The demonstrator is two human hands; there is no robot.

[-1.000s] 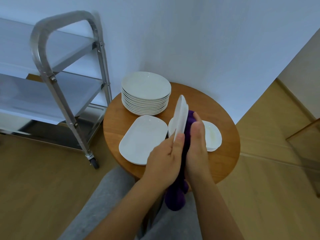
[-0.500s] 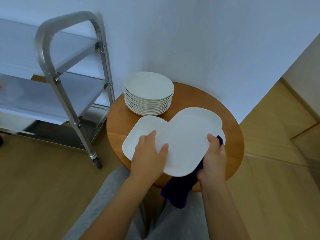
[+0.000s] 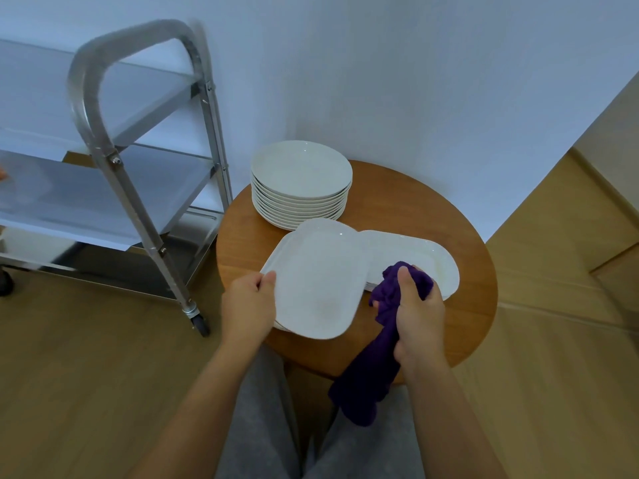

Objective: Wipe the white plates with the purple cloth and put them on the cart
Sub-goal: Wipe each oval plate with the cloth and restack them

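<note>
At ten o'clock I see the cart (image 3: 145,188). My left hand (image 3: 247,305) grips the rectangular plate (image 3: 320,281) by its edge over the round table (image 3: 460,236); a plate stack (image 3: 301,171) sits at twelve. My right hand (image 3: 416,312) clutches the purple cloth (image 3: 366,375) at four.

The cart (image 3: 103,188) is cut off by the left picture edge and its handle is blurred, while the plate under the held plate (image 3: 321,281), near the table's (image 3: 466,278) front edge, is mostly hidden.
</note>
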